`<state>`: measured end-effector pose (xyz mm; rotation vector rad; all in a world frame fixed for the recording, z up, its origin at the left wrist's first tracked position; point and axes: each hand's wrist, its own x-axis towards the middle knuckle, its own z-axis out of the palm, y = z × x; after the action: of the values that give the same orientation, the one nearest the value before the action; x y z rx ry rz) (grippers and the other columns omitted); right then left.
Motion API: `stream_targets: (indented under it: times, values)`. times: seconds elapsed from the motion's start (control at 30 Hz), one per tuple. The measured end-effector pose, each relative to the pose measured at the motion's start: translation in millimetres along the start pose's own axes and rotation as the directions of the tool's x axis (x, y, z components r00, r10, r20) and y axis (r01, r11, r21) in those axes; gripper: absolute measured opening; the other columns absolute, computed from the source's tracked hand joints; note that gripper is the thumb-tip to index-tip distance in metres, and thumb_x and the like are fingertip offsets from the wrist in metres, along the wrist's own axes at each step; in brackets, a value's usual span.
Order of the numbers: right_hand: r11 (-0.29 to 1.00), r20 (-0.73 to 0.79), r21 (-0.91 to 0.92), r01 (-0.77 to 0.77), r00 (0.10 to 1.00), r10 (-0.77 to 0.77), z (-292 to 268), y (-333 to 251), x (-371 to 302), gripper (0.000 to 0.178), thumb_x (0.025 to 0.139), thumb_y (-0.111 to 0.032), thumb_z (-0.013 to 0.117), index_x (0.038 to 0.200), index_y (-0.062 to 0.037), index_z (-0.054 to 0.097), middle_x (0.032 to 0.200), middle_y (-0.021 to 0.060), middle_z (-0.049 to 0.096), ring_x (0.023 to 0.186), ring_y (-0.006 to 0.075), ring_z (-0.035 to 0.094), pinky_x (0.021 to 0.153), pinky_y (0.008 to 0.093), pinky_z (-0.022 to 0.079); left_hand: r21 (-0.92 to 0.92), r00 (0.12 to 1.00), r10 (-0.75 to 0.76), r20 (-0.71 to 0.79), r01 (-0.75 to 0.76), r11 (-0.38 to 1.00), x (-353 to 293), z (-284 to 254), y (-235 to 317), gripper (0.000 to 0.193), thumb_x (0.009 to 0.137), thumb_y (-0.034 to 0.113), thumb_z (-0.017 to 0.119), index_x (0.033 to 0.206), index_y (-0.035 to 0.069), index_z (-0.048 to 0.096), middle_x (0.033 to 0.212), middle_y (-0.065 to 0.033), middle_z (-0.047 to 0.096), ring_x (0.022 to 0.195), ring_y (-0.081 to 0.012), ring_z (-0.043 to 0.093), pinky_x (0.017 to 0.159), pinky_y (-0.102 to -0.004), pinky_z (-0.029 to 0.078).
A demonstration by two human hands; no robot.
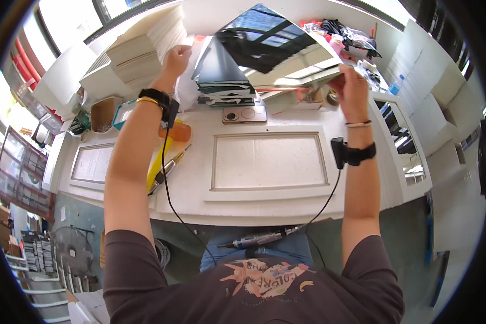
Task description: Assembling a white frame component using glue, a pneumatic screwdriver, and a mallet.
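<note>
My right hand [353,93] grips the right corner of a large mirror pane [278,46], raised and tilted at the back of the table. Bright windows and dark beams reflect in it. To its left, a stack of dark glass panes [224,86] shows ragged dark edges. My left hand [176,59] is raised left of that stack, its fingers curled closed; whether anything is between them cannot be made out. In front of me lies a white rectangular frame [270,194] with a recessed panel. A phone [244,114] rests just beyond it.
Tall stacks of pale boards [146,46] stand at the back left. A screwdriver-like tool [170,166], a yellow tool and an orange bottle [177,132] lie left of the frame. Another power screwdriver [256,238] is on my lap. A framed mirror [402,137] lies right.
</note>
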<state>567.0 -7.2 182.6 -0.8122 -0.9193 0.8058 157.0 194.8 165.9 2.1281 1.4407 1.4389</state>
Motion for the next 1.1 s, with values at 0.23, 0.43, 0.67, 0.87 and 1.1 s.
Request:
stream_targets:
  times: [0.23, 0.43, 0.67, 0.87, 1.1]
  values:
    - [0.976, 0.093, -0.073, -0.207, 0.973, 0.213, -59, -74, -55, 0.012, 0.084, -0.016, 0.055, 0.078, -0.0064, 0.06, 0.072, 0.0006, 0.06, 0.064, 0.0106, 0.059, 0.06, 0.025, 0.051, -0.22, 0.717, -0.21, 0.665, 0.457, 0.862, -22, -18, 93, 0.053, 0.085, 0.036, 0.057, 0.125, 0.003, 0.046, 0.114, -0.0096, 0.056, 0.097, -0.0155, 0.054, 0.087, -0.0321, 0.041]
    - [0.881, 0.142, -0.195, -0.432, 0.876, 0.461, -75, -78, -97, 0.018, 0.084, -0.017, 0.055, 0.069, -0.0082, 0.057, 0.068, -0.0047, 0.053, 0.063, 0.0054, 0.051, 0.062, 0.0212, 0.042, 0.086, 0.318, -0.412, 0.854, 0.694, 0.715, -110, 1, 99, 0.047, 0.087, 0.042, 0.054, 0.113, 0.003, 0.053, 0.099, -0.0077, 0.061, 0.086, -0.0146, 0.059, 0.08, -0.0309, 0.049]
    - [0.893, 0.332, -0.307, -0.329, 0.843, 0.424, -95, -68, -80, 0.02, 0.087, -0.023, 0.056, 0.082, -0.0051, 0.063, 0.072, -0.0004, 0.062, 0.06, 0.0076, 0.059, 0.059, 0.0228, 0.05, -0.304, 0.524, -0.191, 0.83, 0.711, 0.634, -144, 2, 73, 0.022, 0.084, 0.019, 0.062, 0.099, 0.003, 0.061, 0.093, -0.0055, 0.063, 0.087, -0.0147, 0.061, 0.083, -0.0274, 0.049]
    - [0.78, 0.406, -0.626, 0.003, 0.855, 0.323, -102, -51, -45, 0.027, 0.09, -0.027, 0.054, 0.099, -0.0027, 0.064, 0.082, 0.0001, 0.063, 0.072, 0.0069, 0.061, 0.069, 0.0212, 0.052, -0.521, 0.896, -0.125, 0.427, 0.356, 0.775, -136, -3, 74, 0.013, 0.084, 0.007, 0.058, 0.094, 0.002, 0.064, 0.092, -0.0046, 0.064, 0.085, -0.0137, 0.061, 0.077, -0.0281, 0.052]
    - [0.59, 0.46, -0.731, 0.342, 0.886, 0.056, -106, 13, -7, 0.026, 0.087, -0.021, 0.058, 0.101, 0.0009, 0.064, 0.082, 0.0051, 0.065, 0.072, 0.0093, 0.061, 0.072, 0.0216, 0.051, -0.544, 0.944, -0.157, 0.29, 0.298, 0.784, -138, 15, 54, 0.011, 0.083, 0.006, 0.06, 0.092, 0.002, 0.065, 0.089, -0.0045, 0.064, 0.085, -0.0123, 0.061, 0.076, -0.0272, 0.053]
